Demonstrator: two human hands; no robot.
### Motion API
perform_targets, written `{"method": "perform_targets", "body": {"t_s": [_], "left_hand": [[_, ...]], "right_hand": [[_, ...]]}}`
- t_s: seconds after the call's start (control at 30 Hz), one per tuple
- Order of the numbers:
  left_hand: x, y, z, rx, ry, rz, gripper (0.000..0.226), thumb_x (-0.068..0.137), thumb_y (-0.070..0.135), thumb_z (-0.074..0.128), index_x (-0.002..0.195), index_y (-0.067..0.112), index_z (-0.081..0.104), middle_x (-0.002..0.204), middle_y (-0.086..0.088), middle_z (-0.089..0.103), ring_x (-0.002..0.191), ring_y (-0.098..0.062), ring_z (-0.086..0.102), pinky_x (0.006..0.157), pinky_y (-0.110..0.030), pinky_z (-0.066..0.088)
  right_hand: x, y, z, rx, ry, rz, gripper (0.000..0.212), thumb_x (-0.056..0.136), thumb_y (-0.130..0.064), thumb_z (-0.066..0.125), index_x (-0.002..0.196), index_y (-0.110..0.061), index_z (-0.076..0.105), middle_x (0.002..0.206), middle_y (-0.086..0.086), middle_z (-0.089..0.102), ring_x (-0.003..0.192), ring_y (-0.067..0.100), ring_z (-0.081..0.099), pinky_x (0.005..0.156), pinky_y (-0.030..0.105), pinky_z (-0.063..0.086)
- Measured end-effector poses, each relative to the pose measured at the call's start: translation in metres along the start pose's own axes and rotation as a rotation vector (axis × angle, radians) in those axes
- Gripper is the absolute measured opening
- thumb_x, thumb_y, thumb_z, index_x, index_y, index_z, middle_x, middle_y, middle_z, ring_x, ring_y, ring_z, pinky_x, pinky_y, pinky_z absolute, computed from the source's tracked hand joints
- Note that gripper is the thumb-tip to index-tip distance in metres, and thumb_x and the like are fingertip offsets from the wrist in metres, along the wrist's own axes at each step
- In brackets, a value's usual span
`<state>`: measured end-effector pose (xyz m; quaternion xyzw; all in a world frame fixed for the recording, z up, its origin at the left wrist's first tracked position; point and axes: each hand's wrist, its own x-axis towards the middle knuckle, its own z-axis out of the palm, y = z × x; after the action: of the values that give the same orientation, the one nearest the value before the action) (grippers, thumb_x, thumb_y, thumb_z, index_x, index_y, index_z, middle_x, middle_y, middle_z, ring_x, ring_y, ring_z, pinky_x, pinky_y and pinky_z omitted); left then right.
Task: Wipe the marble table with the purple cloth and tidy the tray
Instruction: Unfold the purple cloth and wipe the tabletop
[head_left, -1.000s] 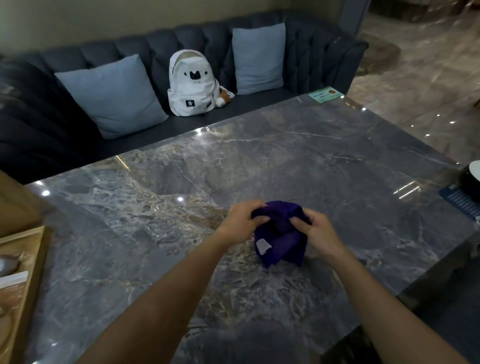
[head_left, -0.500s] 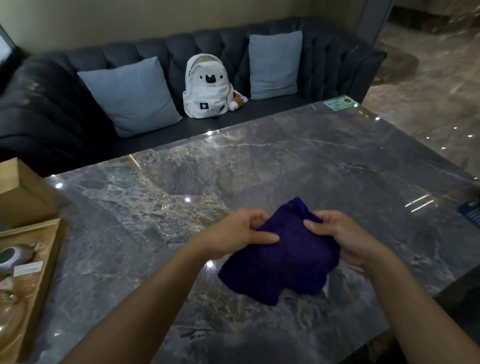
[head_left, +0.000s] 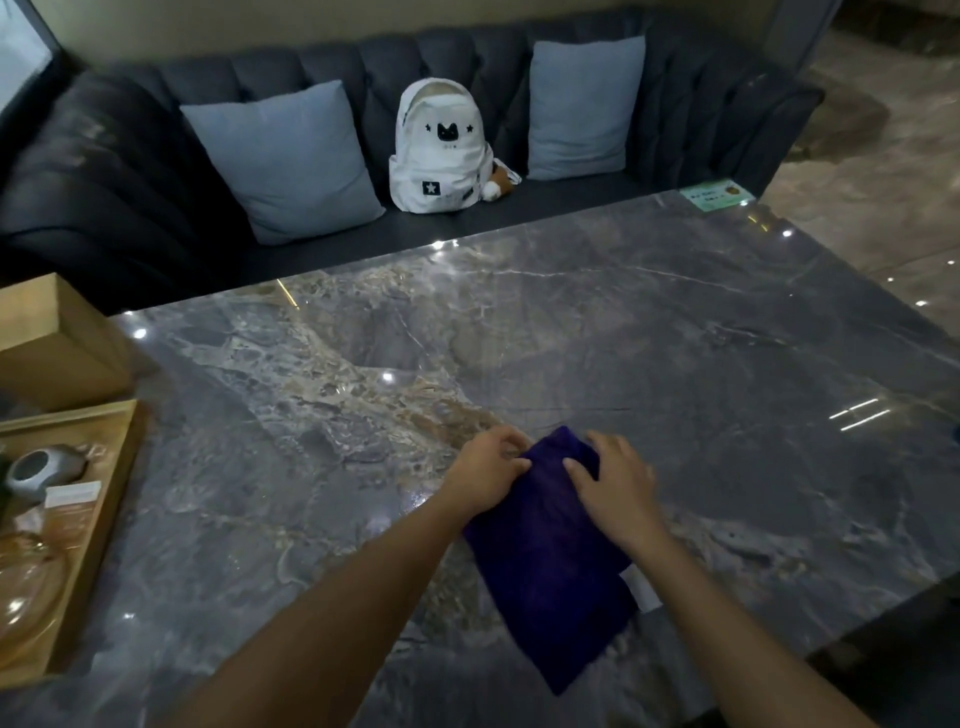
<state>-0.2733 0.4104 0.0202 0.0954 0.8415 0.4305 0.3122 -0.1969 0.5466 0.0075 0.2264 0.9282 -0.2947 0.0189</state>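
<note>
While both hands press down at the far end of the purple cloth, their fingers lie spread and nearly flat on the fabric, pinning rather than pinching it: the left hand holds the edge at about ten o'clock of the cloth, the right hand the corner at about one o'clock. I judge this hold is meant to smooth the cloth into a flat pad before wiping begins. The cloth lies stretched on the marble table, running from the hands toward five o'clock, near the table's front edge, with a white tag peeking out at its right side. At nine o'clock the wooden tray sits on the table's left end, with a grey vessel and glassware in it, untouched. Half a second ago the cloth was a bunched, lifted bundle gripped between curled fingers; now it is laid out long and flat, and the hands have opened on top of it.
</note>
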Motion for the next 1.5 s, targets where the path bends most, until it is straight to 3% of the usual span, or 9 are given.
{"method": "perform_targets", "body": {"t_s": [0.17,0.37,0.47,0.53,0.8,0.93,1.23,1.4,1.5], "left_hand": [[-0.001,-0.002,-0.003,0.002,0.007,-0.041,0.033,0.086,0.013,0.06,0.118,0.007,0.053,0.12,-0.012,0.06,0.112,-0.025,0.056,0.097,-0.036,0.045],[-0.007,-0.011,-0.019,0.219,-0.015,-0.16,0.03,0.079,0.015,0.069,0.107,0.005,0.064,0.113,-0.013,0.064,0.102,-0.026,0.061,0.086,-0.036,0.053],[-0.014,-0.011,-0.019,0.082,-0.016,-0.18,0.015,0.081,0.006,0.065,0.095,0.002,0.063,0.102,-0.017,0.067,0.093,-0.028,0.065,0.084,-0.042,0.056],[-0.019,-0.009,-0.017,-0.01,0.01,-0.171,0.007,0.081,0.007,0.064,0.079,0.01,0.059,0.092,-0.013,0.066,0.086,-0.027,0.065,0.082,-0.041,0.056],[-0.039,-0.03,-0.028,-0.381,0.034,-0.08,0.002,0.089,0.011,0.058,0.091,0.012,0.057,0.082,-0.004,0.06,0.066,-0.016,0.061,0.051,-0.024,0.054],[-0.064,-0.084,-0.06,-0.142,0.411,0.029,0.003,0.086,0.012,0.061,0.084,0.012,0.063,0.075,-0.003,0.062,0.076,-0.025,0.061,0.074,-0.038,0.05],[-0.177,-0.221,-0.122,0.251,1.104,-0.268,0.013,0.086,0.008,0.06,0.097,0.006,0.066,0.093,-0.02,0.069,0.082,-0.038,0.063,0.072,-0.046,0.049],[-0.221,-0.264,-0.125,0.452,1.065,-0.469,0.013,0.086,0.01,0.06,0.095,0.004,0.066,0.092,-0.023,0.067,0.085,-0.04,0.06,0.077,-0.052,0.049],[-0.226,-0.272,-0.117,0.501,0.958,-0.526,0.03,0.09,0.025,0.053,0.113,0.007,0.061,0.115,-0.022,0.06,0.103,-0.04,0.055,0.088,-0.053,0.043]], "right_hand": [[-0.032,-0.011,0.029,-0.199,-0.227,-0.254,0.111,0.062,-0.088,0.016,0.147,-0.017,0.018,0.159,0.005,0.009,0.146,0.019,0.003,0.117,0.039,0.004],[-0.052,-0.018,0.066,-0.396,-0.252,-0.213,0.128,0.053,-0.092,0.008,0.146,-0.005,-0.006,0.158,0.015,-0.009,0.143,0.022,-0.017,0.111,0.04,-0.021],[-0.053,-0.025,0.077,-0.402,-0.229,-0.114,0.12,0.065,-0.089,0.011,0.137,0.003,0.037,0.145,0.022,0.04,0.136,0.033,0.037,0.109,0.042,-0.004],[-0.051,-0.027,0.083,-0.389,-0.206,-0.085,0.109,0.073,-0.082,0.012,0.132,0.002,0.046,0.138,0.021,0.05,0.129,0.034,0.047,0.11,0.04,0.0],[-0.045,-0.022,0.08,-0.147,-0.042,-0.11,0.081,0.075,-0.053,0.009,0.148,-0.018,0.012,0.159,-0.001,0.005,0.146,0.013,-0.001,0.117,0.029,-0.007],[-0.044,-0.025,0.083,-0.157,-0.006,-0.092,0.07,0.083,-0.048,0.02,0.148,-0.022,0.011,0.159,-0.003,0.004,0.146,0.011,-0.002,0.117,0.029,-0.006],[-0.044,-0.031,0.087,-0.239,0.001,-0.07,0.063,0.095,-0.039,0.036,0.148,-0.02,0.01,0.16,0.002,0.004,0.146,0.015,-0.002,0.119,0.034,-0.001],[-0.044,-0.038,0.092,-0.268,0.012,-0.035,0.062,0.095,-0.038,0.036,0.148,-0.017,0.012,0.159,0.006,0.006,0.147,0.018,0.001,0.119,0.037,0.001],[-0.043,-0.043,0.096,-0.286,0.017,-0.006,0.062,0.095,-0.039,0.036,0.148,-0.015,0.013,0.159,0.008,0.007,0.146,0.02,0.003,0.119,0.039,0.002]]}}
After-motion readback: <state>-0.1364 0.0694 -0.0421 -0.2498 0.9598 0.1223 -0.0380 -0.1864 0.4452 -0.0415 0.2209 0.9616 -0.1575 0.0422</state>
